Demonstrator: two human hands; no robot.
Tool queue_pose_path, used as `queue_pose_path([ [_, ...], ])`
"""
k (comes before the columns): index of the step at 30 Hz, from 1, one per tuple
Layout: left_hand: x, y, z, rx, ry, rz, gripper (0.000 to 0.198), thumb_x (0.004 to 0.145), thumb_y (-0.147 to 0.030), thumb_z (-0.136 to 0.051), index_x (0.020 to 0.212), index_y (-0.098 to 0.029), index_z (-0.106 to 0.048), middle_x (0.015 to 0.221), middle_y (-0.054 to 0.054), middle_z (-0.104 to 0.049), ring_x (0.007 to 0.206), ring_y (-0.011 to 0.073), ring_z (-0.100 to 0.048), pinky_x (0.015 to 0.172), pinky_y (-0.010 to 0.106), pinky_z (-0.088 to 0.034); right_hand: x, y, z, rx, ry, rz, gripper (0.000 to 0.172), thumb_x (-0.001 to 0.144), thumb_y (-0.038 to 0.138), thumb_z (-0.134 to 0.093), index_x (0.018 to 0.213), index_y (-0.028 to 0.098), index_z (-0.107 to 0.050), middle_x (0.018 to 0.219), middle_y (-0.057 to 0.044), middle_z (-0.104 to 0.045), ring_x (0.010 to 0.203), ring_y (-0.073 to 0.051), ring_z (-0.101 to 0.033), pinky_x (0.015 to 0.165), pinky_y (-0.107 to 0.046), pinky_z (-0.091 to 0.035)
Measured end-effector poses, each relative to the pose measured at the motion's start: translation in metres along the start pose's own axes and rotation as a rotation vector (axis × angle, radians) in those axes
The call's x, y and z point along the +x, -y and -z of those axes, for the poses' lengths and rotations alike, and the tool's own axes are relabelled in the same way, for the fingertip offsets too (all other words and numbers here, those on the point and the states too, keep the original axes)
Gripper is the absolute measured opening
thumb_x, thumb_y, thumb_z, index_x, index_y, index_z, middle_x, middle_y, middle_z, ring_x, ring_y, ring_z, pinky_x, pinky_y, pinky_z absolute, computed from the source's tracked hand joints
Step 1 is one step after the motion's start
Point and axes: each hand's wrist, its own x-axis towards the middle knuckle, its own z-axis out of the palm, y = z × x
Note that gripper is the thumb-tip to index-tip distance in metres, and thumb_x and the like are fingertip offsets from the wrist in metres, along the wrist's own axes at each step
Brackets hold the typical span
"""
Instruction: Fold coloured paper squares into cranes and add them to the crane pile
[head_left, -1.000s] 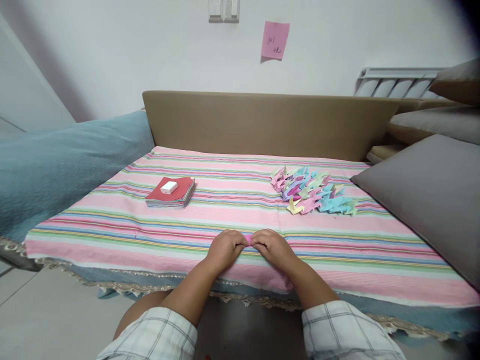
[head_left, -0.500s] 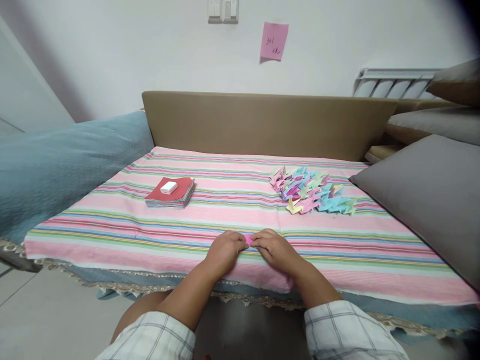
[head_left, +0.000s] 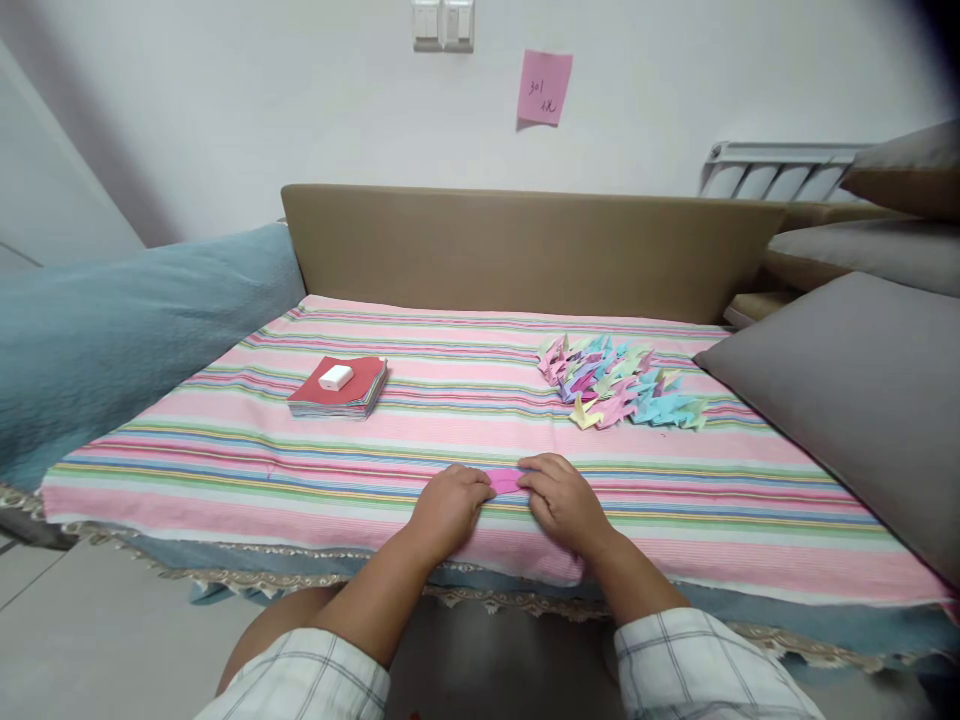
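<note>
A small folded piece of pink paper (head_left: 505, 481) lies on the striped cloth (head_left: 450, 430) near the front edge. My left hand (head_left: 452, 508) pinches its left end, the fingertips covering that part. At the right end, the fingers of my right hand (head_left: 564, 503) are closed on the paper. Its middle shows between the two hands. Farther back on the right lies a cluster of folded paper cranes (head_left: 619, 385) in pink, blue, green, purple and yellow. To the left sits a stack of coloured paper sheets (head_left: 360, 385), red on top, with a small white box-shaped object (head_left: 335, 377) resting on it.
A tan backrest (head_left: 525, 250) runs along the rear, before a white wall. Grey cushions (head_left: 855, 380) are piled at the right. A blue covered armrest (head_left: 150, 320) stands at the left. A pink note (head_left: 544, 88) hangs on the wall below and right of switches (head_left: 442, 24).
My right hand has shifted slightly right, away from the left, so more of the pink paper shows between them. My left hand stays nearly in place.
</note>
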Motion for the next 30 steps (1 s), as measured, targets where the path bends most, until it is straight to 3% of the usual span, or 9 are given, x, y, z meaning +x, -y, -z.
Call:
queue_pose_path([
  [4, 0.001, 0.0, 0.003, -0.03, -0.006, -0.018, 0.021, 0.083, -0.016, -0.05, 0.093, -0.022, -0.068, 0.094, 0.004, -0.068, 0.091, 0.018, -0.058, 0.085, 0.032, -0.043, 0.004, 0.009, 0.001, 0.013, 0.079, 0.052, 0.021, 0.082, 0.018, -0.052, 0.096, 0.024, -0.066, 0.106, -0.005, -0.066, 0.099, -0.022, -0.054, 0.089, -0.043, -0.038],
  [9, 0.007, 0.006, 0.005, -0.038, 0.041, 0.058, 0.009, 0.079, -0.022, -0.06, 0.084, -0.019, -0.067, 0.086, 0.005, -0.067, 0.086, 0.0186, -0.059, 0.08, 0.031, -0.044, 0.005, 0.009, -0.003, 0.026, 0.121, 0.02, 0.019, 0.081, 0.017, -0.052, 0.091, 0.024, -0.067, 0.104, -0.004, -0.067, 0.097, -0.021, -0.057, 0.088, -0.041, -0.037],
  [14, 0.008, 0.006, 0.005, 0.017, 0.043, 0.025, 0.015, 0.083, -0.021, -0.053, 0.076, -0.019, -0.067, 0.087, 0.005, -0.064, 0.086, 0.0175, -0.058, 0.079, 0.029, -0.044, 0.004, 0.005, -0.004, 0.063, 0.115, -0.004, 0.018, 0.081, 0.019, -0.052, 0.091, 0.024, -0.067, 0.103, -0.005, -0.068, 0.097, -0.02, -0.058, 0.087, -0.039, -0.038],
  [22, 0.004, 0.001, 0.004, 0.129, -0.034, 0.007, 0.02, 0.086, -0.017, -0.041, 0.083, -0.017, -0.061, 0.083, 0.007, -0.062, 0.082, 0.018, -0.054, 0.077, 0.03, -0.042, 0.007, 0.009, -0.01, 0.088, 0.104, -0.095, 0.021, 0.082, 0.033, -0.058, 0.101, 0.024, -0.063, 0.101, -0.005, -0.067, 0.095, -0.021, -0.056, 0.084, -0.037, -0.039],
  [30, 0.004, -0.005, 0.013, -0.065, -0.097, 0.128, 0.012, 0.083, -0.026, -0.048, 0.083, -0.02, -0.059, 0.077, 0.003, -0.062, 0.077, 0.0171, -0.055, 0.074, 0.029, -0.04, 0.012, 0.013, -0.016, 0.114, 0.015, -0.16, 0.019, 0.089, 0.03, -0.048, 0.093, 0.024, -0.066, 0.092, -0.004, -0.069, 0.089, -0.019, -0.06, 0.082, -0.035, -0.042],
])
